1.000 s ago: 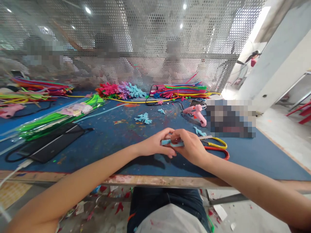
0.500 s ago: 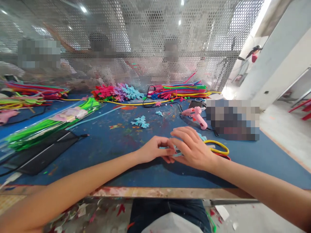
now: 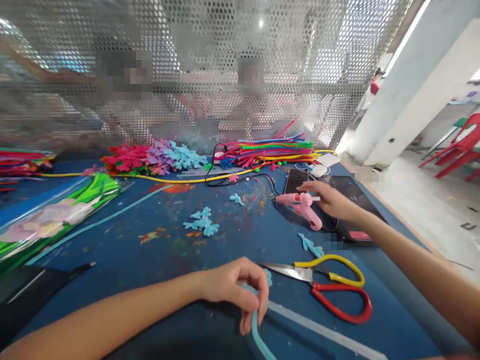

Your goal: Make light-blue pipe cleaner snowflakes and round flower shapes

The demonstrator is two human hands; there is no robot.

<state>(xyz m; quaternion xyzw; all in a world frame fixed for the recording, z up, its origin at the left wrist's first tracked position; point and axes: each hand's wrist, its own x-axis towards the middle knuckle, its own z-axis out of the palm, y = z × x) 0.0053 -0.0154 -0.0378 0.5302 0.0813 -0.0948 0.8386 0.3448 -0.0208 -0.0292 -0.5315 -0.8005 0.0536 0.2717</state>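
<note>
My left hand (image 3: 249, 295) is closed on a light blue pipe cleaner (image 3: 258, 337), whose tail hangs down toward the front edge. A fuzzy light blue piece (image 3: 267, 276) shows just beyond its fingers. My right hand (image 3: 328, 200) reaches over a dark tablet (image 3: 360, 190), fingers stretched out just behind the pink glue gun (image 3: 308, 212). A white glue stick end (image 3: 315, 198) pokes from the gun's back, close to this hand. Scissors (image 3: 305, 272) with yellow and red handles lie between both hands. Beside them is a small light blue twig (image 3: 310, 245).
A translucent stick (image 3: 326, 330) lies in front of the scissors. Light blue snowflake-like pieces (image 3: 202, 222) rest mid-table. Coloured finished pieces (image 3: 157, 157) and a pipe cleaner bundle (image 3: 277, 152) line the mesh screen (image 3: 210, 90). Bagged green pipe cleaners (image 3: 101, 192) lie left; a black cord (image 3: 240, 182) runs to the gun.
My right hand has left my left hand and moved forward and right to the glue gun and tablet. My left hand keeps the light blue pipe cleaner. The view has shifted; the scissors are now uncovered.
</note>
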